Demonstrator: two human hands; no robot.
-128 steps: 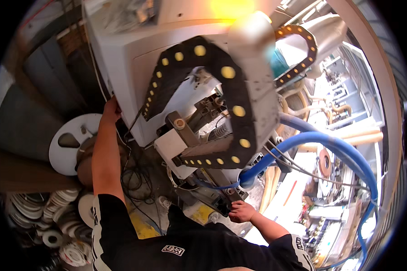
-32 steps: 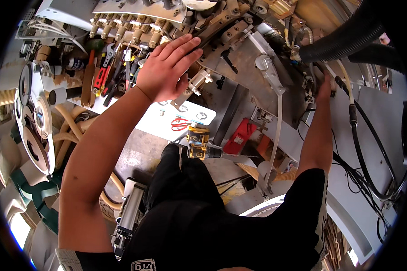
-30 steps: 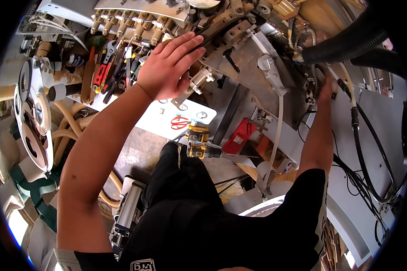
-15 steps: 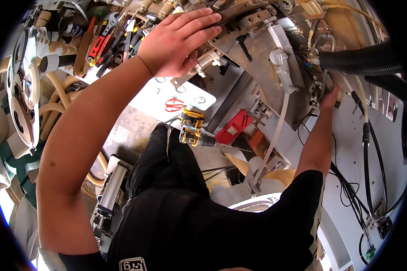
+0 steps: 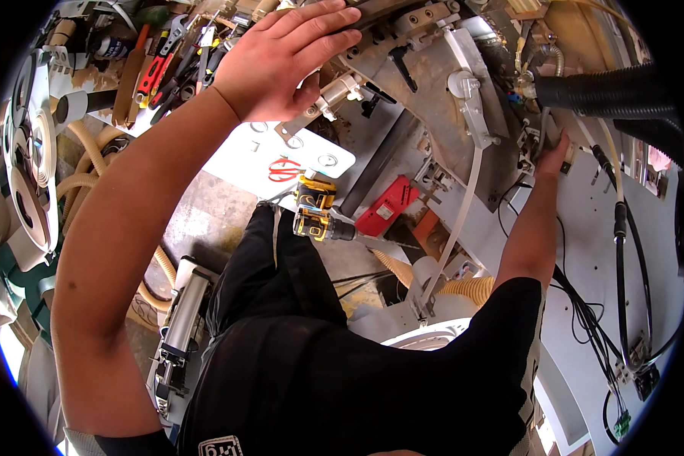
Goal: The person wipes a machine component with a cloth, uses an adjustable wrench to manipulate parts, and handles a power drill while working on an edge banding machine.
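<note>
My left hand [image 5: 285, 57] reaches up to the top of the view, palm down, with its fingers stretched out. Its fingertips lie at the end of a dark metal bar [image 5: 384, 9] on the machine; whether they press on it I cannot tell. Far to the right, my right hand [image 5: 553, 158] rests by a grey panel [image 5: 600, 228], beside metal fittings [image 5: 527, 148] at the machine's edge. Most of its fingers are hidden there. Between my arms, a worn metal machine plate [image 5: 433, 102] carries a pale bracket arm [image 5: 467, 102] and a black lever handle [image 5: 403, 68].
A yellow-and-black cordless drill [image 5: 315, 209] hangs by a white holed shelf [image 5: 232, 156], near red-handled scissors [image 5: 283, 169]. Pliers and other hand tools [image 5: 159, 68] lie at upper left. A red case [image 5: 386, 205], black ribbed hose [image 5: 600, 99] and hanging black cables [image 5: 593, 327] are further right.
The whole view has shifted slightly, so things sit a little further left and up. Both hands keep nearly the same pose and place on the machine.
</note>
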